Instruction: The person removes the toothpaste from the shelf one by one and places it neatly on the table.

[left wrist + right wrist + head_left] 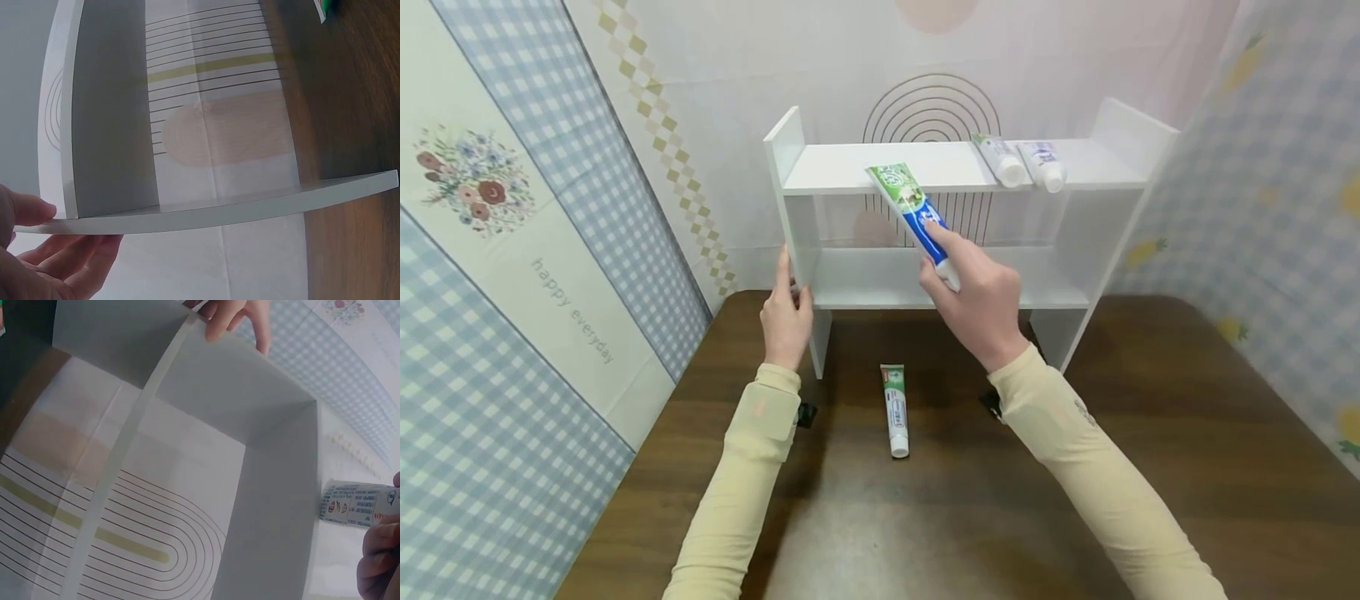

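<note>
A toothpaste tube (pixel 906 200) with a green end and a blue middle is pinched by my right hand (pixel 983 296) near its white cap. It slants up and to the left, its flat end over the top board of a white two-tier shelf (pixel 835 167). In the right wrist view the printed back of this tube (pixel 356 504) shows beside the upper board. My left hand (pixel 786 321) grips the shelf's left side panel. The left wrist view shows the thumb (pixel 31 208) on the panel's inner side and several fingers on its outer side.
On the top board, right of centre, lie a green-and-white tube (pixel 998 158) and a white-and-purple tube (pixel 1043 164), caps forward. Another toothpaste tube (pixel 895 410) lies on the brown table (pixel 880 525) before the shelf. Patterned cloths (pixel 490 333) hang around the table.
</note>
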The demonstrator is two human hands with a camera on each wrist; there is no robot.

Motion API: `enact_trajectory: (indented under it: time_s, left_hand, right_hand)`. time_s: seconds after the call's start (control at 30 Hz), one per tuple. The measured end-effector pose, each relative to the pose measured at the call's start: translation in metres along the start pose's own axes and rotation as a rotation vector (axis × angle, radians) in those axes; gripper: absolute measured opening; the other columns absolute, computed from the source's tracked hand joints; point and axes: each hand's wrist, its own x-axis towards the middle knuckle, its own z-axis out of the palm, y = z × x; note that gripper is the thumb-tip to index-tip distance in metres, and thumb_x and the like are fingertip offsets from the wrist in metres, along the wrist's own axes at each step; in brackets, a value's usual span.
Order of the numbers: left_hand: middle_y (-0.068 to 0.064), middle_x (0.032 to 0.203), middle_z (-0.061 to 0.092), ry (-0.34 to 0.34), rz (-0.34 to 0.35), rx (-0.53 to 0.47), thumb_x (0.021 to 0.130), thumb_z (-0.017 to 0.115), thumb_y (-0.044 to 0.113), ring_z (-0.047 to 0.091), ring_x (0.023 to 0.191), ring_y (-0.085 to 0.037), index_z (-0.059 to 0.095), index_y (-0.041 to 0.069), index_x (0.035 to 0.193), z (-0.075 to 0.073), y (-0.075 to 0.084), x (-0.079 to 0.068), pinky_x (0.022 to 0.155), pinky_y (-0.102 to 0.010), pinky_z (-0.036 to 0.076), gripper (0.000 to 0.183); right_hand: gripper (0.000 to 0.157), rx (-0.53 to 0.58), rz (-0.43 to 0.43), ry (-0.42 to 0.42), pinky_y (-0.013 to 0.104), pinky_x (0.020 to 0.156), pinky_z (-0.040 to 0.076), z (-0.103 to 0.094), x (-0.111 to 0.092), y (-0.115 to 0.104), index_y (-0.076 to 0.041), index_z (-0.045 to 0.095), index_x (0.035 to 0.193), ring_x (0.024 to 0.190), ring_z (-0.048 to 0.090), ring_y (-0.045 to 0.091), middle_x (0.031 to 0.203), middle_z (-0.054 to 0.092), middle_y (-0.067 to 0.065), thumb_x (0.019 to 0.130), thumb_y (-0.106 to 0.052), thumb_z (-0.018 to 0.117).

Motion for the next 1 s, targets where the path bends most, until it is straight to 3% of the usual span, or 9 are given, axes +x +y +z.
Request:
enact_trajectory:
  time_s: [0.17,0.37,0.63,0.73,0.87,1.0]
  left_hand:
    - [-0.028,0.118,0.065,0.0,0.004,0.0,0.097,0.05,0.008,0.069,0.096,-0.04,0.025,0.024,0.155,0.002,0.0,-0.002,0.081,-0.053,0.053,0.065]
    - [-0.027,0.118,0.065,0.004,0.007,0.008,0.097,0.051,0.009,0.069,0.097,-0.039,0.025,0.024,0.155,0.003,0.0,0.0,0.082,-0.053,0.053,0.065]
    - [-0.027,0.118,0.065,0.014,0.016,0.013,0.097,0.051,0.009,0.069,0.097,-0.039,0.026,0.024,0.155,0.004,-0.001,0.0,0.081,-0.052,0.054,0.065]
    - [-0.027,0.118,0.065,0.015,0.019,0.014,0.097,0.051,0.008,0.069,0.097,-0.04,0.025,0.024,0.155,0.005,-0.001,0.001,0.08,-0.052,0.054,0.065]
    - [-0.027,0.119,0.065,0.009,0.012,0.013,0.097,0.051,0.008,0.069,0.097,-0.04,0.025,0.025,0.155,0.006,0.0,0.001,0.08,-0.052,0.054,0.065]
    - [-0.028,0.119,0.065,0.007,0.003,0.015,0.097,0.051,0.008,0.069,0.097,-0.04,0.025,0.025,0.155,0.007,-0.002,0.001,0.081,-0.052,0.054,0.065]
  right_hand:
    - [0.033,0.067,0.003,0.08,0.041,0.059,0.055,-0.012,-0.019,-0.002,-0.002,0.069,0.116,0.082,0.073,0.031,0.104,0.074,0.018,0.086,-0.014,0.065]
    - [0.03,0.1,0.034,0.135,0.04,0.051,0.048,-0.024,-0.039,-0.003,-0.003,0.073,0.108,0.065,0.07,0.031,0.098,0.075,0.017,0.082,-0.014,0.064]
    - [0.03,0.067,-0.019,-0.023,0.034,0.046,0.047,-0.035,-0.067,0.008,-0.004,0.074,0.107,0.057,0.068,0.025,0.091,0.075,0.017,0.084,-0.02,0.063]
    - [0.031,0.032,-0.048,-0.077,0.025,0.041,0.038,-0.036,-0.073,0.014,-0.005,0.074,0.107,0.048,0.06,0.017,0.083,0.075,0.015,0.081,-0.019,0.064]
    - [0.03,0.001,-0.059,-0.121,0.02,0.038,0.02,-0.034,-0.084,0.02,-0.007,0.075,0.105,0.038,0.038,0.007,0.064,0.07,0.009,0.078,-0.016,0.063]
    - [0.028,-0.009,-0.056,-0.154,0.019,0.039,0.015,-0.03,-0.094,0.026,-0.01,0.076,0.1,0.038,0.028,0.004,0.058,0.067,0.004,0.077,-0.016,0.06]
